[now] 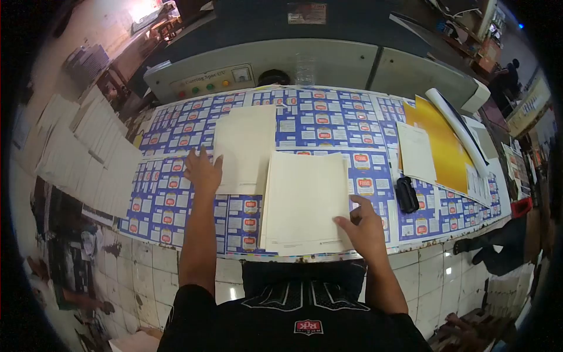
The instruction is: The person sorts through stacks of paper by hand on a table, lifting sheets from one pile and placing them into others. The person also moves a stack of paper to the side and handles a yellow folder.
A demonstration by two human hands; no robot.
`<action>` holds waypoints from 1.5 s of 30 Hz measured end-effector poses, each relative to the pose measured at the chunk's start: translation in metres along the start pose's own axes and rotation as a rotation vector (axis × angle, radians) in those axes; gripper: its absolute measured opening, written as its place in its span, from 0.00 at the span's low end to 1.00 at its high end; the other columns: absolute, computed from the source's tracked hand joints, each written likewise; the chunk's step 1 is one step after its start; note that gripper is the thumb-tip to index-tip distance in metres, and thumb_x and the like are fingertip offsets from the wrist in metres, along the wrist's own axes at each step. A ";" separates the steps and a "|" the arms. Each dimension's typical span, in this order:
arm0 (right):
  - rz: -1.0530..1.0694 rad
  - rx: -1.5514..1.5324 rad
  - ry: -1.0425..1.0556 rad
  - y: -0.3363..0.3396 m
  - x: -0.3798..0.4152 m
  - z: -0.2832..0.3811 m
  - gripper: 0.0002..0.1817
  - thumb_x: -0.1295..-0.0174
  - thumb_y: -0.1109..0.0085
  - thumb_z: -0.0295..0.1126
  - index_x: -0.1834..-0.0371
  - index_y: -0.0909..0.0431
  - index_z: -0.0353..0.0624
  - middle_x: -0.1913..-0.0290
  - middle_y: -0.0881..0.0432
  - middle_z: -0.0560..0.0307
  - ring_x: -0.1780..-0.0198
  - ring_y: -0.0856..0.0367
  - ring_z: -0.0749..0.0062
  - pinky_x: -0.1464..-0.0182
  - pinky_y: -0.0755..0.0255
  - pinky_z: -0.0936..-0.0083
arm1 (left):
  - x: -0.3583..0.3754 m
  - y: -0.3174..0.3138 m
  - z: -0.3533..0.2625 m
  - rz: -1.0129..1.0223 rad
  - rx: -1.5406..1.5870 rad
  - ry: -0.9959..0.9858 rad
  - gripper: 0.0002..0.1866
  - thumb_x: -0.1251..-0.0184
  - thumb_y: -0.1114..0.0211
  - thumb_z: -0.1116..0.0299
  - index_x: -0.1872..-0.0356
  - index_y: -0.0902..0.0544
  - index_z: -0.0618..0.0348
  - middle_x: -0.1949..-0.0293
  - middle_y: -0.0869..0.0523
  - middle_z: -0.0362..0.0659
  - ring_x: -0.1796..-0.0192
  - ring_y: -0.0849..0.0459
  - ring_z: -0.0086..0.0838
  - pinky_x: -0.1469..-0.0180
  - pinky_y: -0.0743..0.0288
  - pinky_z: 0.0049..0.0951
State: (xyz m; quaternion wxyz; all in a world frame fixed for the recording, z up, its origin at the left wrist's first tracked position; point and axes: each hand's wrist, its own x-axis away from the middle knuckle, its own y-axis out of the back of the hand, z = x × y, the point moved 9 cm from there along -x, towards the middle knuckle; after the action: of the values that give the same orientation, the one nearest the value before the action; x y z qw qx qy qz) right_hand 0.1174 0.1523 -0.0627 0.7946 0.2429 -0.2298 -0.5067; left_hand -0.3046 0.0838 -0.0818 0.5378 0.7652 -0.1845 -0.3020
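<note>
Two stacks of cream paper lie on the table in front of me. My left hand (203, 170) is at the left edge of the farther paper stack (246, 146), its fingers spread and nothing in its grasp. Nearer to me, slightly right, is a second paper stack (306, 202), its sheets a little uneven at the left side and small print along the bottom edge. Beside that stack's right edge rests my right hand (365, 226), thumb at the paper and fingers bent but apart. Whether the right thumb presses on the sheets is hard to tell.
Blue printed sheets (319, 120) cover the table. Toward the right lie a black object (406, 195), a small cream paper pile (417, 151), a gold sheet (443, 141) and a rolled sheet (457, 129). Behind stands a machine panel (328, 61); large paper piles (88, 158) stand left.
</note>
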 end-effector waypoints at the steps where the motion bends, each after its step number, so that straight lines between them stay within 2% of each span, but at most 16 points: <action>1: -0.016 -0.087 -0.027 0.003 0.001 -0.006 0.29 0.44 0.27 0.38 0.43 0.27 0.35 0.67 0.17 0.51 0.68 0.18 0.67 0.63 0.25 0.71 | 0.005 0.014 -0.006 -0.093 0.026 -0.016 0.31 0.36 0.34 0.52 0.35 0.26 0.57 0.33 0.32 0.54 0.31 0.35 0.49 0.36 0.42 0.56; 3: -0.016 -0.174 -0.056 0.003 0.002 -0.022 0.25 0.42 0.29 0.35 0.46 0.25 0.34 0.67 0.16 0.53 0.68 0.18 0.71 0.63 0.25 0.73 | 0.025 0.033 -0.014 -0.179 0.043 -0.022 0.32 0.36 0.34 0.51 0.34 0.27 0.56 0.31 0.34 0.54 0.30 0.37 0.50 0.35 0.46 0.57; 7: -0.124 -0.490 -0.050 0.025 0.000 -0.062 0.11 0.35 0.37 0.30 0.55 0.21 0.34 0.66 0.17 0.59 0.65 0.22 0.79 0.60 0.28 0.78 | 0.117 0.100 -0.106 -0.250 0.359 -0.492 0.32 0.37 0.33 0.56 0.34 0.28 0.58 0.33 0.32 0.54 0.31 0.36 0.50 0.35 0.45 0.54; 10: -0.357 -0.444 0.013 0.071 0.008 -0.084 0.08 0.31 0.43 0.29 0.58 0.21 0.34 0.64 0.18 0.60 0.61 0.24 0.79 0.56 0.30 0.79 | 0.188 0.098 -0.179 0.174 0.356 -0.774 0.36 0.35 0.37 0.50 0.31 0.32 0.63 0.27 0.38 0.57 0.26 0.41 0.50 0.30 0.49 0.54; 14: -0.727 0.089 0.290 0.132 0.028 -0.064 0.09 0.28 0.46 0.31 0.56 0.21 0.34 0.61 0.19 0.56 0.58 0.23 0.76 0.53 0.29 0.78 | 0.226 0.057 -0.212 0.390 0.272 -0.817 0.43 0.30 0.47 0.39 0.29 0.39 0.70 0.24 0.46 0.60 0.21 0.51 0.52 0.25 0.60 0.58; 15: -0.657 -0.240 0.075 0.139 0.028 -0.092 0.10 0.28 0.46 0.30 0.56 0.21 0.34 0.60 0.19 0.56 0.57 0.23 0.76 0.52 0.29 0.78 | 0.230 0.042 -0.211 0.427 0.229 -0.825 0.43 0.27 0.54 0.38 0.29 0.41 0.72 0.24 0.47 0.60 0.20 0.54 0.50 0.23 0.63 0.57; 18: -0.557 -0.587 -0.020 0.159 0.032 -0.117 0.11 0.28 0.45 0.32 0.55 0.21 0.34 0.60 0.19 0.58 0.56 0.23 0.75 0.50 0.29 0.78 | 0.232 0.036 -0.211 0.420 0.175 -0.833 0.39 0.24 0.56 0.43 0.29 0.40 0.71 0.24 0.47 0.60 0.20 0.54 0.48 0.23 0.62 0.54; 20: -0.640 -0.562 -0.019 0.169 0.038 -0.116 0.12 0.29 0.44 0.33 0.55 0.21 0.33 0.60 0.19 0.56 0.56 0.23 0.72 0.50 0.29 0.76 | 0.233 0.036 -0.210 0.418 0.171 -0.836 0.37 0.23 0.57 0.45 0.28 0.40 0.70 0.24 0.47 0.60 0.20 0.53 0.48 0.23 0.61 0.54; 22: -0.794 -0.003 0.183 0.190 0.046 -0.092 0.13 0.29 0.44 0.34 0.55 0.21 0.32 0.59 0.18 0.55 0.55 0.23 0.70 0.49 0.29 0.74 | 0.231 0.037 -0.209 0.406 0.167 -0.835 0.35 0.22 0.58 0.47 0.28 0.40 0.70 0.24 0.47 0.59 0.20 0.52 0.47 0.23 0.61 0.54; 23: -0.895 0.607 0.247 0.188 0.054 -0.066 0.13 0.29 0.44 0.34 0.54 0.22 0.32 0.59 0.18 0.53 0.56 0.22 0.68 0.49 0.29 0.72 | 0.230 0.039 -0.209 0.412 0.189 -0.830 0.34 0.21 0.58 0.48 0.28 0.41 0.69 0.24 0.47 0.59 0.20 0.52 0.47 0.23 0.61 0.54; 24: -0.894 0.607 0.249 0.190 0.057 -0.061 0.13 0.29 0.44 0.34 0.54 0.22 0.32 0.59 0.18 0.53 0.56 0.22 0.68 0.49 0.29 0.72 | 0.229 0.040 -0.207 0.418 0.210 -0.828 0.33 0.21 0.58 0.50 0.28 0.41 0.69 0.24 0.46 0.59 0.21 0.52 0.47 0.23 0.61 0.54; 26: -0.583 -0.052 -0.030 0.182 0.040 -0.097 0.13 0.28 0.45 0.34 0.55 0.22 0.32 0.60 0.17 0.53 0.57 0.22 0.68 0.49 0.28 0.72 | 0.227 0.041 -0.206 0.434 0.259 -0.815 0.33 0.21 0.58 0.51 0.28 0.41 0.69 0.24 0.46 0.59 0.21 0.52 0.47 0.23 0.61 0.54; 30: -0.620 -0.489 0.018 0.175 0.037 -0.092 0.12 0.30 0.45 0.30 0.53 0.21 0.30 0.61 0.17 0.55 0.59 0.22 0.76 0.52 0.28 0.78 | 0.212 0.051 -0.197 0.561 0.605 -0.670 0.32 0.20 0.60 0.55 0.26 0.45 0.69 0.24 0.47 0.60 0.20 0.54 0.48 0.23 0.63 0.53; 37: -0.151 -0.619 -0.019 0.052 0.007 -0.015 0.16 0.32 0.42 0.27 0.43 0.22 0.35 0.63 0.15 0.59 0.64 0.21 0.83 0.61 0.28 0.85 | 0.186 0.102 -0.164 0.466 1.116 -0.699 0.45 0.28 0.52 0.40 0.24 0.50 0.68 0.23 0.54 0.63 0.20 0.60 0.54 0.25 0.71 0.60; 43: 0.178 -0.686 0.053 -0.025 -0.008 0.036 0.19 0.29 0.45 0.28 0.38 0.29 0.31 0.56 0.16 0.52 0.55 0.19 0.75 0.52 0.25 0.77 | 0.174 0.064 -0.132 0.424 0.439 -0.631 0.47 0.28 0.57 0.34 0.26 0.44 0.69 0.24 0.49 0.65 0.20 0.57 0.53 0.25 0.69 0.61; 45: 0.203 -0.555 -0.180 -0.017 -0.002 0.040 0.19 0.30 0.45 0.27 0.38 0.29 0.30 0.49 0.18 0.49 0.47 0.22 0.71 0.44 0.29 0.75 | 0.180 0.059 -0.135 0.452 0.337 -0.666 0.47 0.29 0.57 0.33 0.27 0.42 0.69 0.25 0.48 0.65 0.20 0.56 0.53 0.26 0.69 0.62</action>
State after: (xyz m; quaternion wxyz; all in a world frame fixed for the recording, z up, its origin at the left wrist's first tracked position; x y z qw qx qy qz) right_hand 0.0799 0.1418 -0.0427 0.8538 -0.0535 -0.1750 -0.4875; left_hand -0.0778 0.0496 -0.0421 0.3691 0.6435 -0.5575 -0.3725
